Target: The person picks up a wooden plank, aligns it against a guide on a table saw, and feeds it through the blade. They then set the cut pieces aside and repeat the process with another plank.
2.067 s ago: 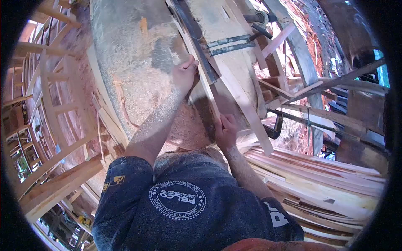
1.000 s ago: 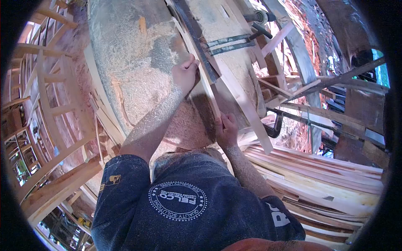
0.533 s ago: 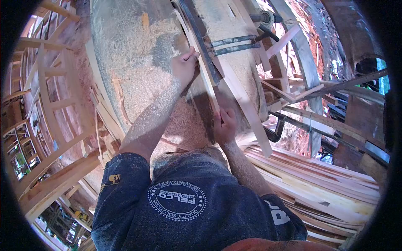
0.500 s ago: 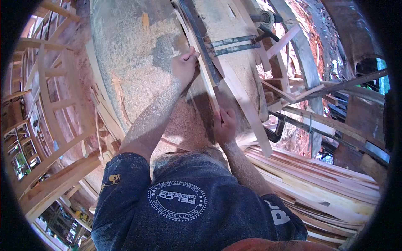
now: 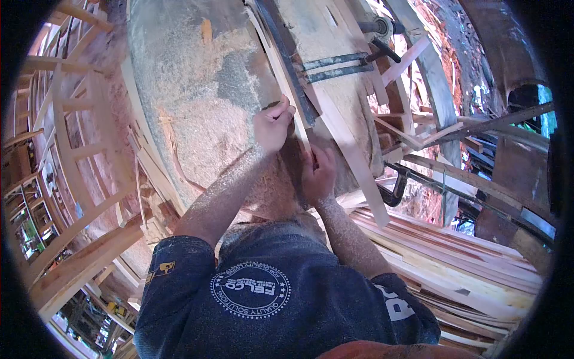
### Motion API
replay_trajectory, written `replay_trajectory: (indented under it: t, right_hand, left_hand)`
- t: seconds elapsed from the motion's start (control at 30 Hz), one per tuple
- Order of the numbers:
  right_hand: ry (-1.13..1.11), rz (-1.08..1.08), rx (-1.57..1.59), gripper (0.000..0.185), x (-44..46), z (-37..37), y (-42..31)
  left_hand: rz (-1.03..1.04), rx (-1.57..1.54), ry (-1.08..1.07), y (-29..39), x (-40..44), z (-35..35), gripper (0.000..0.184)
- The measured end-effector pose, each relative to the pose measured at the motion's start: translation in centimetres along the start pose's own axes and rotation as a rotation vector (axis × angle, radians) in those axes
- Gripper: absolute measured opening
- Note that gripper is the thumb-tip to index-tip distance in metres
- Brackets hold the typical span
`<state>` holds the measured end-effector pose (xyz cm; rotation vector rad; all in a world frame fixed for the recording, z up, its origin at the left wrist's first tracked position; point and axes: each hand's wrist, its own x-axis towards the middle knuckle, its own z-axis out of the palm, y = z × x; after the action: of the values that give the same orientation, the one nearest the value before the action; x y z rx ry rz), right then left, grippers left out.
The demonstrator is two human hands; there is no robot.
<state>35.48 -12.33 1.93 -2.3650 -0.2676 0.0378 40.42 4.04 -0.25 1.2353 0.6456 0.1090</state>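
A narrow wooden strip (image 5: 276,67) lies lengthwise on the sawdust-covered worktable (image 5: 179,72), along the left side of a dark straight guide bar (image 5: 287,63). My left hand (image 5: 273,127) is closed, with thumb and fingertips pressed together at the strip's left edge. Nearer to my body, my right hand (image 5: 318,175) pinches the near end of the same strip, just past the end of the bar. The strip's far end runs out near the top of the view, where its detail is hard to make out.
Right of the bar, a pale board (image 5: 347,149) lies slantwise, and a black clamp (image 5: 394,185) sits at the table's right edge. Stacked wooden strips (image 5: 442,263) lie at lower right. Wooden frames (image 5: 78,125) stand on the left.
My left hand has slid back along the strip toward my body. My right hand has moved slightly forward with the strip's near end.
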Motion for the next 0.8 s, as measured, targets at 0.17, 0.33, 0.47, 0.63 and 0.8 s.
replay_trajectory:
  t: [0.17, 0.33, 0.47, 0.63, 0.8]
  right_hand:
    - [0.097, -0.065, 0.026, 0.032, 1.2, 1.5, 0.6]
    - [0.058, 0.028, 0.103, 0.043, 2.1, 1.6, -0.5]
    - [0.053, 0.05, 0.104, 0.048, 3.0, 2.5, -0.1]
    - [0.083, 0.051, 0.115, 0.051, 4.8, 2.3, -2.2]
    - [0.09, 0.006, 0.167, 0.051, 6.2, 3.1, -2.4]
  left_hand:
    - [-0.014, -0.139, -0.043, 0.9, 1.2, 0.0, 0.024]
    - [-0.085, -0.216, -0.029, 1.6, 2.6, 0.0, 0.028]
    - [-0.035, -0.162, 0.002, 2.2, 3.7, -0.2, 0.028]
    - [-0.006, -0.172, -0.031, 2.2, 5.2, -0.7, 0.028]
    - [0.024, -0.15, -0.026, 1.9, 7.0, -1.2, 0.027]
